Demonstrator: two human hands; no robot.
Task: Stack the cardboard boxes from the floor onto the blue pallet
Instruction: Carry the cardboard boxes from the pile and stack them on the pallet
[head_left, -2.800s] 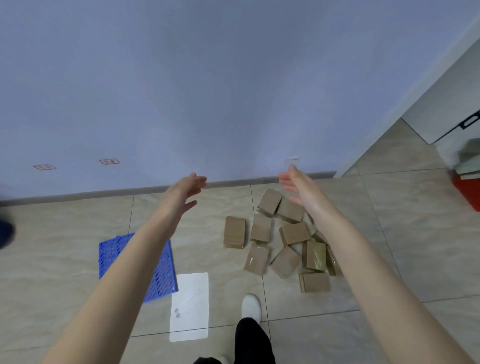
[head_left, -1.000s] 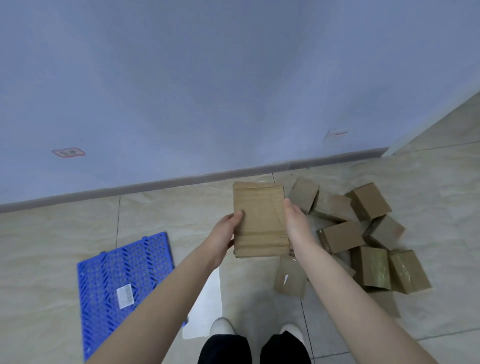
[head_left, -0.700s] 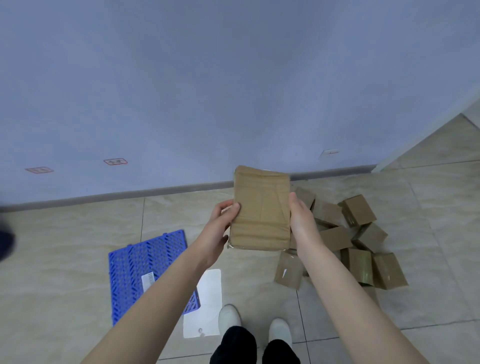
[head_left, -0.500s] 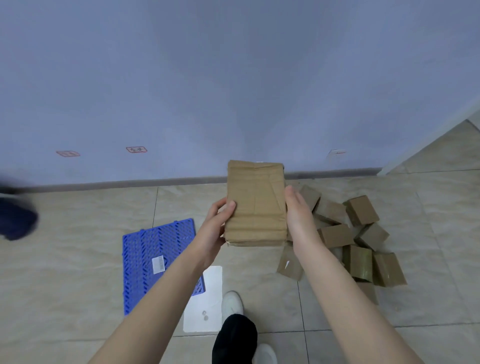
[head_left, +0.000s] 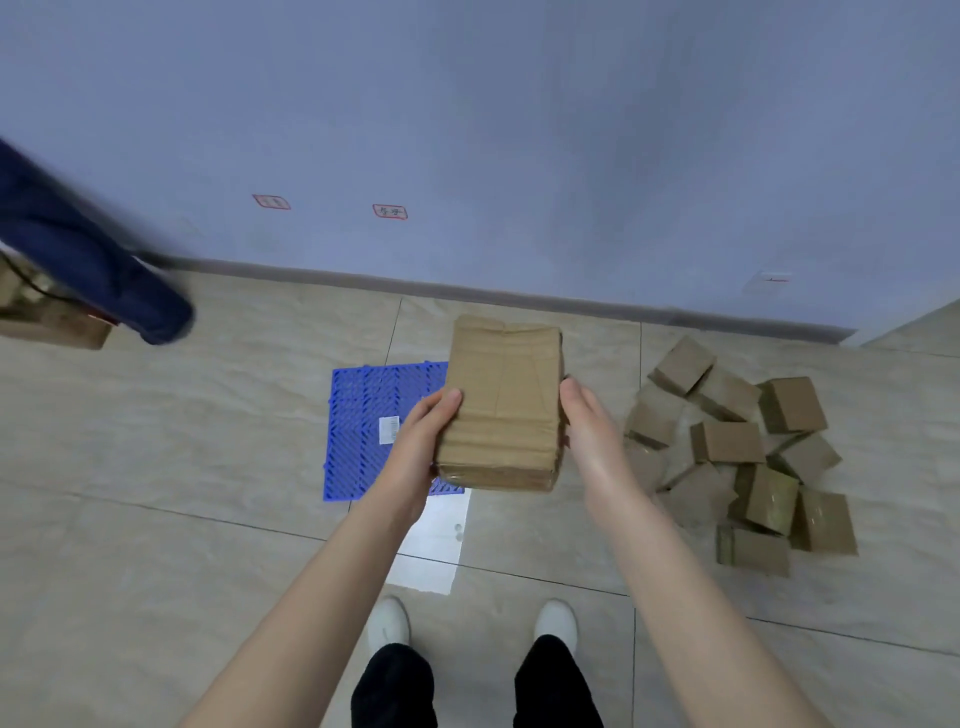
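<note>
A flat brown cardboard box (head_left: 501, 410) is held in the air in front of me, between both hands. My left hand (head_left: 423, 439) grips its left side with the thumb on top. My right hand (head_left: 587, 426) presses against its right side, fingers hidden behind the box. The blue plastic pallet (head_left: 374, 431) lies on the tiled floor just left of and below the box, bare except for a small white label; its right part is hidden by the box. A heap of several cardboard boxes (head_left: 743, 457) lies on the floor to the right.
A white sheet (head_left: 436, 540) lies on the floor below the pallet. My two white shoes (head_left: 387, 623) stand near the bottom. Another person's dark blue leg (head_left: 93, 260) and a wooden object (head_left: 47, 322) are at the far left. A pale wall with a grey skirting (head_left: 467, 291) runs behind.
The box has swung left with both hands and now overlaps the pallet's right edge. The view has turned left; the box heap sits farther right and a person's leg has come in.
</note>
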